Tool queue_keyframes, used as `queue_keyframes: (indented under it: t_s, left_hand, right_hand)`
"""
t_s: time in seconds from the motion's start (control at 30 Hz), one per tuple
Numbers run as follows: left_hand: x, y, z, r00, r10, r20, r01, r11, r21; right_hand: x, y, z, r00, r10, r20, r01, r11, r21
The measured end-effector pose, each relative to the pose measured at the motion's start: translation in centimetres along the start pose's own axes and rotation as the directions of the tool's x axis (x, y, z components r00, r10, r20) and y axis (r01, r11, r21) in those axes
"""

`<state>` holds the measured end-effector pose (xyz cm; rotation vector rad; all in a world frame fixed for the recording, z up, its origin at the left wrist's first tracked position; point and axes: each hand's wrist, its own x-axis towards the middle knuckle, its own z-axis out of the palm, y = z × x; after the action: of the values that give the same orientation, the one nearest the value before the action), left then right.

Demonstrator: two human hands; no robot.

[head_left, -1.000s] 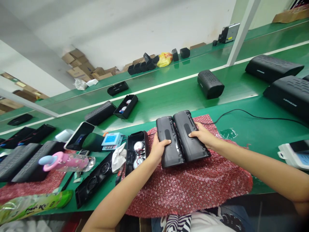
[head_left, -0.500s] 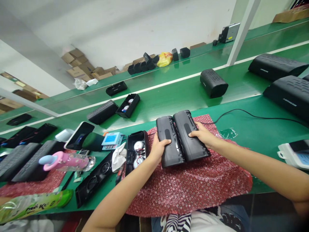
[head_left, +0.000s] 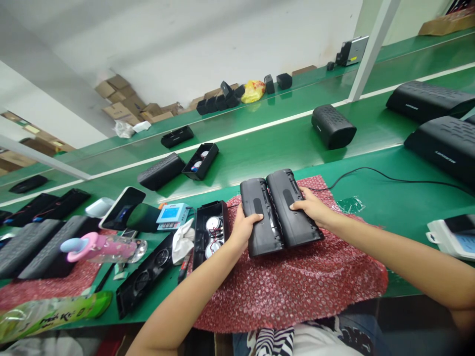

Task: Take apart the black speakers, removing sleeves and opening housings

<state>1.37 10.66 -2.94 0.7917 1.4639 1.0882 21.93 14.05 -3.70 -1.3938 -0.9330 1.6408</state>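
My left hand (head_left: 245, 226) grips a black plastic speaker casing (head_left: 266, 238) by its left side, the thumb lying on top near a dark oblong pad. A matching casing (head_left: 300, 228) is in my right hand (head_left: 314, 206), with that thumb pressed on its top. The two casings lie side by side, slightly tilted, over red bubble wrap (head_left: 297, 287). Clips or slots run along their long edges. The fingers beneath them are mostly hidden. Left of my left hand stands an open black housing (head_left: 201, 225) with two round silver speaker drivers (head_left: 214, 225) inside.
Left on the green bench are a black two-driver panel (head_left: 148, 273), white tissue (head_left: 183, 242), a blue-screened device (head_left: 171, 212), a phone (head_left: 123, 206) and a pink bottle (head_left: 107, 248). Black speakers (head_left: 333, 126) sit on the belt beyond. A black cable (head_left: 393, 177) crosses at right.
Speakers and the open housing on the nearer belt have shifted slightly right. A black part on the farther belt has shifted slightly left. My hands and both casings look unmoved.
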Motion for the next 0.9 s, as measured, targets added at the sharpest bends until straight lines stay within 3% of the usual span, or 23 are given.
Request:
queue_keyframes:
  t_s: [0.47,0.7,0.77,0.83,0.9]
  left_hand:
    - [0.1,0.0,0.1,1.0,0.005,-0.006,-0.005,1.0,-0.002]
    - [0.2,-0.1,0.2,1.0,0.025,-0.002,-0.025,1.0,0.009]
    - [0.1,-0.2,0.3,0.999,0.038,0.005,-0.038,0.999,0.013]
    - [0.1,-0.1,0.6,0.998,0.055,0.017,-0.055,0.998,0.013]
    - [0.0,-0.1,0.8,0.997,0.072,0.026,-0.073,0.997,0.017]
  right_hand:
    - [0.3,0.4,-0.2,1.0,-0.017,-0.001,0.017,0.999,-0.041]
    - [0.2,0.7,-0.3,0.988,-0.152,-0.039,0.144,0.976,-0.166]
    - [0.0,0.5,-0.3,0.956,-0.291,-0.025,0.268,0.908,-0.323]
    - [-0.3,0.2,-0.4,0.902,-0.419,0.106,0.408,0.746,-0.526]
    - [-0.6,-0.2,-0.4,0.873,-0.422,0.244,0.471,0.603,-0.643]
